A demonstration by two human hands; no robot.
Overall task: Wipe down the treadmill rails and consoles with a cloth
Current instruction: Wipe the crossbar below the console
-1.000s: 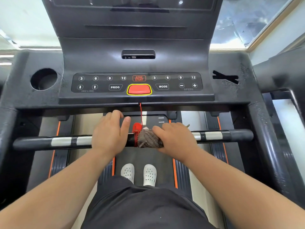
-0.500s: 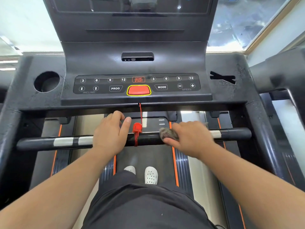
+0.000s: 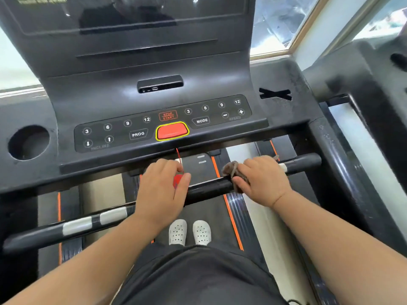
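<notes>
A black crossbar rail (image 3: 209,189) with silver bands runs across the treadmill below the console (image 3: 154,102). My right hand (image 3: 264,181) grips the rail's right part through a brown-grey cloth (image 3: 231,170), which bunches out at the thumb side. My left hand (image 3: 160,190) is wrapped over the rail near its middle, covering most of the red safety clip (image 3: 177,180). The clip's red cord (image 3: 178,156) rises to the console's button panel (image 3: 163,124).
A round cup holder (image 3: 28,143) sits at the console's left. The right side rail (image 3: 343,172) slopes down toward me. A second treadmill (image 3: 374,69) stands close on the right. My white shoes (image 3: 189,232) stand on the belt (image 3: 207,214).
My right hand has slid the cloth rightward along the crossbar, away from the red clip. My left hand has stayed on the bar. The view has tilted and moved closer.
</notes>
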